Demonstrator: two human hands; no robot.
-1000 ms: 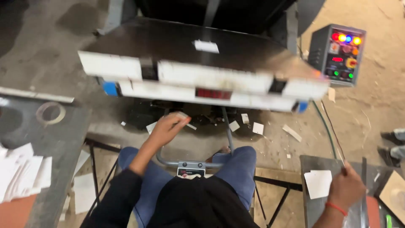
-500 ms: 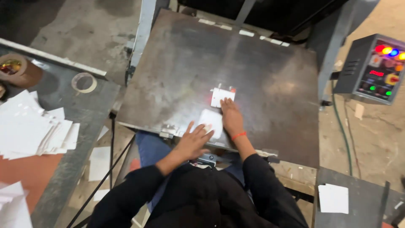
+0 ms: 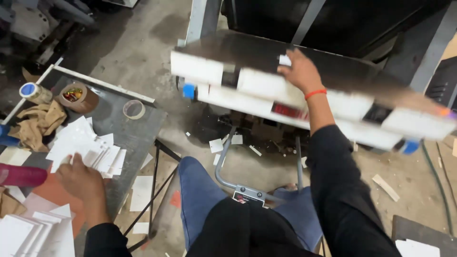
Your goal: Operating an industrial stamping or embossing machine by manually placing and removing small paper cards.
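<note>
Right hand (image 3: pixel 300 71) outstretched, fingers closed on small white card (image 3: pixel 284 60); left hand (image 3: pixel 81 178) palm-down, fingers loose, on white cards (image 3: pixel 83 143).

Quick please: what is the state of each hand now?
Left hand: open, resting on the white cards, gripping nothing.
Right hand: on the press plate at a small white card; grip cannot be told.

On the desk (image 3: pixel 119 128) at nine o'clock, cards (image 3: pixel 85 145) lie under the left hand (image 3: pixel 81 181); tape roll (image 3: pixel 134 109) behind. Right hand (image 3: pixel 300 71) rests on the plate (image 3: pixel 266 62) at twelve o'clock.
</note>
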